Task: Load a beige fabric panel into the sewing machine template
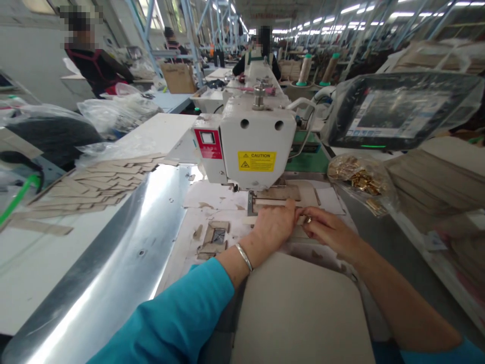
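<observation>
Both of my hands work close together under the front of a white sewing machine head [257,136]. My left hand [275,222] is closed over a narrow beige strip [249,221], whose end sticks out on its left; its fingertips are partly hidden. My right hand [329,230] pinches at the left fingertips, with a small gold-coloured metal piece [307,220] showing at its fingers. Just beyond lies a beige panel [280,193] by a metal clamp edge [250,202]. A large beige panel [303,308] with rounded corners lies nearest me, below my hands.
Overlapping beige strips [109,179] lie on the left table. A plastic bag of gold-coloured metal fittings [361,177] sits at right, below a plastic-wrapped screen [405,114]. Stacked brown panels [435,172] lie far right. Thread cones [304,71] stand behind; other people sit farther back.
</observation>
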A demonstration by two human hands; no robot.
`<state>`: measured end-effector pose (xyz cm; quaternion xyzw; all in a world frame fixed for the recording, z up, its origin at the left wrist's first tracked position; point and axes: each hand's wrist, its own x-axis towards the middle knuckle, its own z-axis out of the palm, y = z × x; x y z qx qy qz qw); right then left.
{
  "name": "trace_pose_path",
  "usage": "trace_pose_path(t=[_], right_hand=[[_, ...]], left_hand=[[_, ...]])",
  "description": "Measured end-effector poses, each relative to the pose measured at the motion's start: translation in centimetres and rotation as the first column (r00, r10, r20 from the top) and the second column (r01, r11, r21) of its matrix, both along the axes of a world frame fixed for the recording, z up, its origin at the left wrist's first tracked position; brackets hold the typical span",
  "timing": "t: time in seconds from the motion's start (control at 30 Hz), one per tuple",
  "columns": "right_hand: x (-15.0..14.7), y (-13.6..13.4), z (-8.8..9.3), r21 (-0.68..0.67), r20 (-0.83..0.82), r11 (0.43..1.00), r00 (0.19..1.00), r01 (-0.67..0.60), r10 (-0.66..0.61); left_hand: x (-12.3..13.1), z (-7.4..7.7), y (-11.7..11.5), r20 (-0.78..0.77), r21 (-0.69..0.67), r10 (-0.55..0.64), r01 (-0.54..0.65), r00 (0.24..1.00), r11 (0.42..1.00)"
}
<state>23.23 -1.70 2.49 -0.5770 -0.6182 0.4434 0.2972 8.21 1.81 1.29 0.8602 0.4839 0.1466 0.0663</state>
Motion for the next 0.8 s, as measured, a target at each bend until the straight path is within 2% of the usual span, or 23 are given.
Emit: trace_pose_path(t=[0.1, 0.2, 0.27, 0.37, 0.47, 0.6, 0.8], right_hand=[[0.4, 0.8, 0.1, -0.152, -0.085, 0.988, 0.996, 0.019, -0.032], [1.5, 2.3, 0.2, -0.162, -0.067, 0.984, 0.995, 0.068, -0.079], [2.1, 3.6, 0.5, -0.171, 0.006, 0.982, 0.997, 0.077, -0.077], [2.5, 5.3, 1.0, -0.209, 0.128, 0.975, 0.991, 0.071, -0.044], [2.3, 6.9, 1.3, -0.186, 0.230, 0.982, 0.973, 0.027, 0.017], [2.2, 8.7, 1.3, -0.197, 0.358, 0.979, 0.925, -0.056, 0.125], [1.6, 9.8, 1.3, -0.297, 0.390, 0.952, 0.901, -0.070, 0.188]], left_hand=[[0.2, 0.0, 1.1, 0.097, -0.021, -0.061, 0.063, 0.993, 0.998], [-0.3, -0.2, 1.6, 0.191, 0.040, -0.165, 0.160, 0.968, 0.986], [-1.0, -0.9, 1.4, 0.160, 0.090, -0.205, 0.193, 0.966, 0.977], [-2.0, -2.3, 0.8, 0.032, 0.119, -0.153, 0.148, 0.988, 0.982], [-2.5, -3.3, 0.5, -0.063, 0.138, -0.106, 0.114, 0.992, 0.984], [-2.9, -3.7, 0.4, -0.119, 0.155, -0.084, 0.102, 0.989, 0.983], [-3.3, -3.8, -0.2, -0.156, 0.167, -0.053, 0.079, 0.986, 0.983]])
